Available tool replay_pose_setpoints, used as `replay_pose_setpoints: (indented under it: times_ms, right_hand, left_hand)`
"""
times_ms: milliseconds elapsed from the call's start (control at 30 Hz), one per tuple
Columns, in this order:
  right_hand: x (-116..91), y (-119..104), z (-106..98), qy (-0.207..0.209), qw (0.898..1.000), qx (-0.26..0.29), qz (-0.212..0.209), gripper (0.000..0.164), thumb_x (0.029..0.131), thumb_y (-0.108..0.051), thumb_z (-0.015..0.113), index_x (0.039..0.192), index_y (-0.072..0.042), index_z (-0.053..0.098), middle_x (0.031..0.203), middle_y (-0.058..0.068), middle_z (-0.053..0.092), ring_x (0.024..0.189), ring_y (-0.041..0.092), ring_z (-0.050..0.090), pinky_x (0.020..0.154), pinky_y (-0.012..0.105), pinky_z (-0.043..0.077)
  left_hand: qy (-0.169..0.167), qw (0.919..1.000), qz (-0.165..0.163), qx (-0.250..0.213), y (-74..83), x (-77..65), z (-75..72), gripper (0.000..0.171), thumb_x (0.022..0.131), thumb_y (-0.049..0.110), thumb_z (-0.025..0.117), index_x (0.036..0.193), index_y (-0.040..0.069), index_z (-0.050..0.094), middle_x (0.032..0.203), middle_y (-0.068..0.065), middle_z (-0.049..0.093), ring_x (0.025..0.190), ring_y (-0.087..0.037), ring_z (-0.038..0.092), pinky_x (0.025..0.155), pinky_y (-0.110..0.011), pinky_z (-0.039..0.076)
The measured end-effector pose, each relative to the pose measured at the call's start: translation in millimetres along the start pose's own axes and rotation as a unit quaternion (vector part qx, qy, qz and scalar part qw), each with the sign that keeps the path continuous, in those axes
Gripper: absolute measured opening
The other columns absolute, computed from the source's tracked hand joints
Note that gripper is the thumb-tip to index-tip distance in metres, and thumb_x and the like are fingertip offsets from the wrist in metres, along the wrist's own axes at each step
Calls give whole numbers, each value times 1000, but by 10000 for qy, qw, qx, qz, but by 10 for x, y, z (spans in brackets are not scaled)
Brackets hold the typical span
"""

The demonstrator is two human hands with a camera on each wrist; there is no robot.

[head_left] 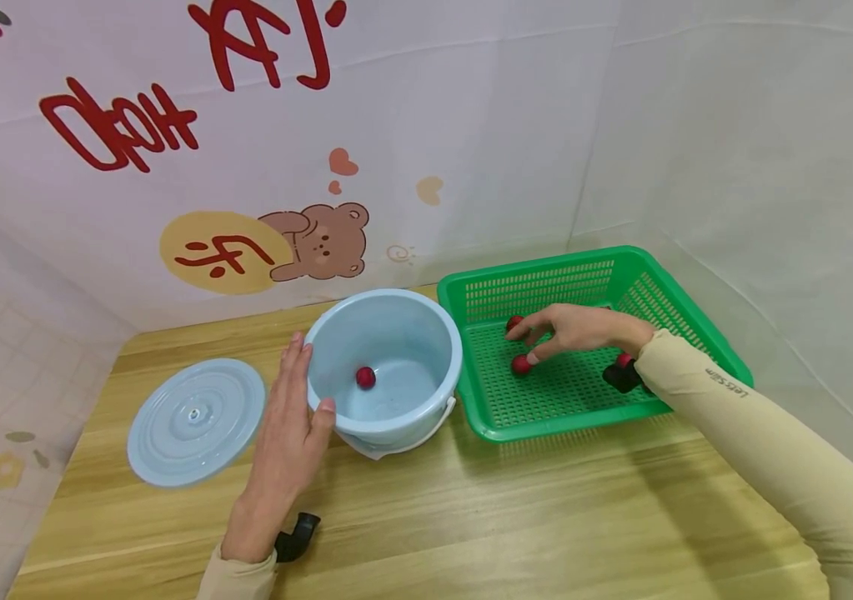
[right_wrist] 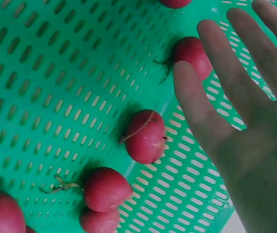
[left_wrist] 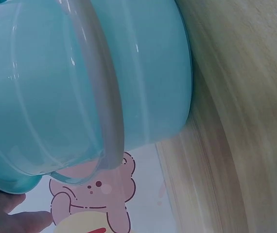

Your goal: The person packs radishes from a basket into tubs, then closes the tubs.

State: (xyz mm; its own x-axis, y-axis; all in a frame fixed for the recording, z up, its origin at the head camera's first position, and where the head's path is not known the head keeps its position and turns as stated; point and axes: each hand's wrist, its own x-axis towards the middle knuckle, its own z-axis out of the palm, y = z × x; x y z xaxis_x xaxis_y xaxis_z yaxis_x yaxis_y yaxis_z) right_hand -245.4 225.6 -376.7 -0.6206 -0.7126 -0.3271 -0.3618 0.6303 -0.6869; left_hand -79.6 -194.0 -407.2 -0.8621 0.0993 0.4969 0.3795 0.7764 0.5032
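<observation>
My right hand (head_left: 572, 325) reaches down into the green basket (head_left: 539, 435), its fingers spread and holding nothing. At its thumb tip sits a red radish (head_left: 521, 364), and another radish (head_left: 514, 322) lies by the index finger. In the right wrist view the thumb overlaps a radish (right_wrist: 194, 56); more radishes with thin roots, such as this one (right_wrist: 146, 137), lie along the basket. My left hand (head_left: 289, 425), fingers straight, is at the left rim of the light blue bucket (head_left: 388, 427). One radish (head_left: 365, 377) lies on the bucket's bottom.
A round light blue lid (head_left: 197, 423) lies on the wooden table (head_left: 471, 525) left of the bucket. The bucket's pale handle (left_wrist: 104, 92) hangs down its side. A white wall cloth (head_left: 501, 125) with a printed bear (head_left: 324, 242) stands right behind the containers.
</observation>
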Motion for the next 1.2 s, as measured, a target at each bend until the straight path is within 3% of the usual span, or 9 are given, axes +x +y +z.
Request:
replay_pose_setpoints:
  times_ms: [433,700,967,1200]
  right_hand:
    - [44,69,55,-282,9995,149,41,50,98,-18,70,145,-4,59,157,21,45,130,37,58,105,54,49]
    - [127,62,115,-374,9993,-23,97,46,98,-15,70,142,-6,62,150,16,54,125,32,62,102,47,53]
    - [179,84,140,-352,9988,-324,70,39,98,-11,69,137,-6,66,138,10,64,120,28,64,99,45,54]
    - [192,80,142,-339,9982,-495,-22,32,97,-7,70,129,-6,71,126,4,70,115,25,65,94,42,56]
  left_hand:
    - [-19,9999,-29,114,11,-2,-40,67,105,32,44,163,4,27,173,-6,18,157,-36,20,125,-57,20]
    - [66,9999,86,92,7,-2,-31,67,105,32,44,162,2,29,171,-11,22,156,-37,22,124,-57,20]
    - [78,9999,121,48,6,4,-15,67,106,36,43,162,2,29,172,-7,19,156,-37,22,125,-56,20]
    - [3,10000,-11,44,-6,0,-4,67,105,35,44,163,4,28,172,-9,20,157,-35,20,121,-64,23]
